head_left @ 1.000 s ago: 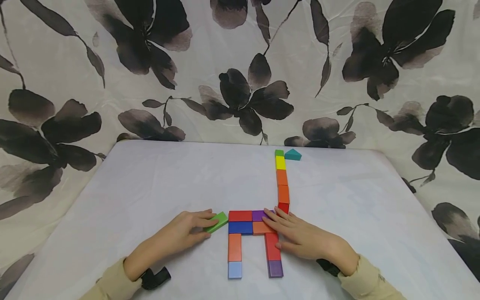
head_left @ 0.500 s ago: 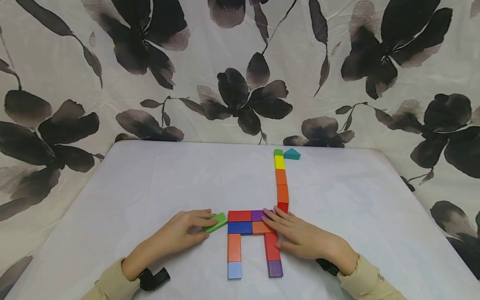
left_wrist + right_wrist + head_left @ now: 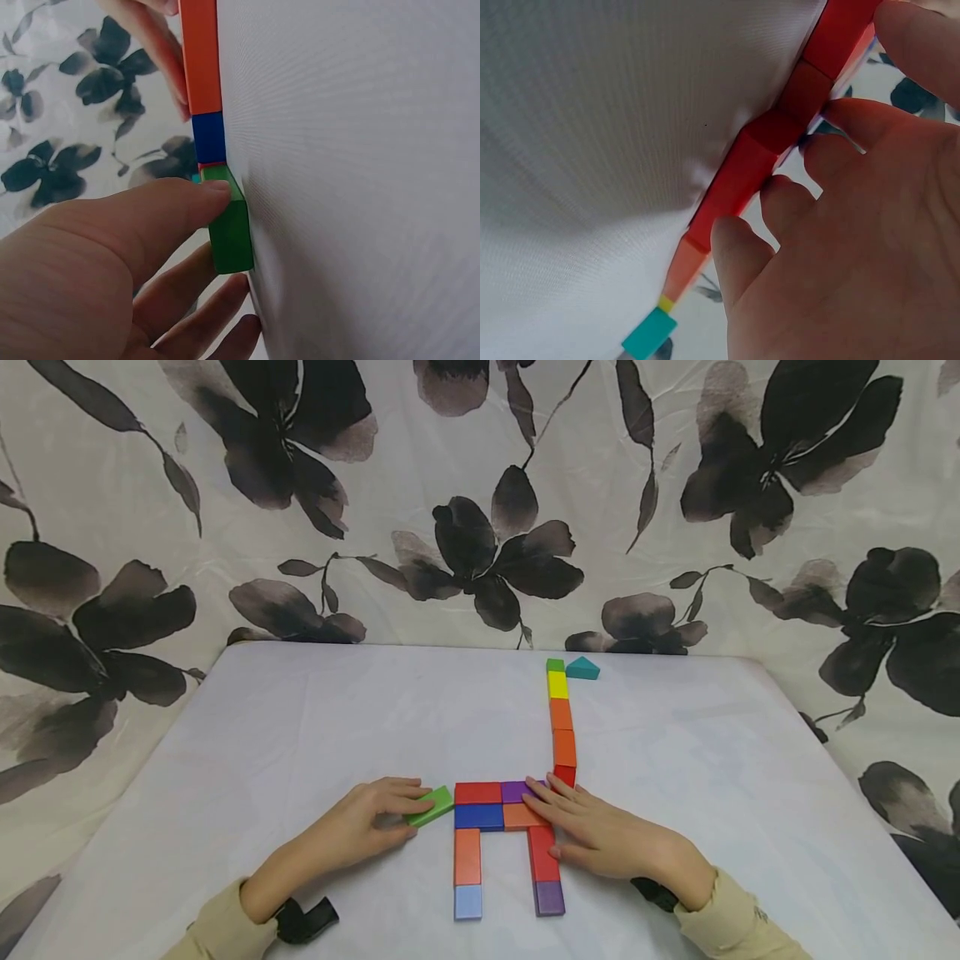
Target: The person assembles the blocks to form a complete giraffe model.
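Note:
My left hand (image 3: 367, 818) pinches a light green block (image 3: 431, 806) between thumb and fingers, as the left wrist view also shows. The block lies slanted, one corner at the left end of the red block (image 3: 477, 792). Under that sits a blue block (image 3: 478, 817). My right hand (image 3: 615, 831) lies with fingers spread over the purple block (image 3: 515, 791) and the orange block (image 3: 522, 816), partly hiding them. Its thumb touches the upright red block (image 3: 543, 853). In the right wrist view, its fingertips rest along the row of blocks.
Two legs reach toward me, ending in a light blue block (image 3: 468, 902) and a purple block (image 3: 549, 898). A column with orange blocks (image 3: 562, 714) runs to the far edge, beside a teal triangle (image 3: 582, 668). The white table (image 3: 337, 718) meets a floral cloth (image 3: 480, 485).

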### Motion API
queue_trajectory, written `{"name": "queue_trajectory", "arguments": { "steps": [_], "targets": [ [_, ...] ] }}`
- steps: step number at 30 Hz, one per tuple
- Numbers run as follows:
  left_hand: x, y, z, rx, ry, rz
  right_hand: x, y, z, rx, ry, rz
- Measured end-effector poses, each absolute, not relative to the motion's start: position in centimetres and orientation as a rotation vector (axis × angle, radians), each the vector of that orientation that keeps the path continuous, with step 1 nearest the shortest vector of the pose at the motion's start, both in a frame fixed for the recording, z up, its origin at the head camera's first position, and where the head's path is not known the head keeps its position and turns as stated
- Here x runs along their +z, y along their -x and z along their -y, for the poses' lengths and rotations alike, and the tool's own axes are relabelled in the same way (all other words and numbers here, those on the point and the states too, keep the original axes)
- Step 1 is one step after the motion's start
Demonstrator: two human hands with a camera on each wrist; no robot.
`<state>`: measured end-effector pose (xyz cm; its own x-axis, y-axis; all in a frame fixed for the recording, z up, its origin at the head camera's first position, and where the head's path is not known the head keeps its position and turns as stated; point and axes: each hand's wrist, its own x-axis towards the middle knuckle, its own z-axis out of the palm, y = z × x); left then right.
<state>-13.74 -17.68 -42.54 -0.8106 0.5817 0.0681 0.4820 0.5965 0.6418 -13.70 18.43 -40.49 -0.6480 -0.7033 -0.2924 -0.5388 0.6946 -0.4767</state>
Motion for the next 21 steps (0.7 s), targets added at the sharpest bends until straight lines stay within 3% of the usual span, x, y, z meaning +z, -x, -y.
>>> {"name": "queue_trajectory", "arguments": {
  "steps": [21],
  "targets": [
    [-42.64, 13.88, 17.74, 1.014, -0.909, -2.667, -40.42, 13.67, -18.37, -0.511, 0.967, -2.434]
  ]
}}
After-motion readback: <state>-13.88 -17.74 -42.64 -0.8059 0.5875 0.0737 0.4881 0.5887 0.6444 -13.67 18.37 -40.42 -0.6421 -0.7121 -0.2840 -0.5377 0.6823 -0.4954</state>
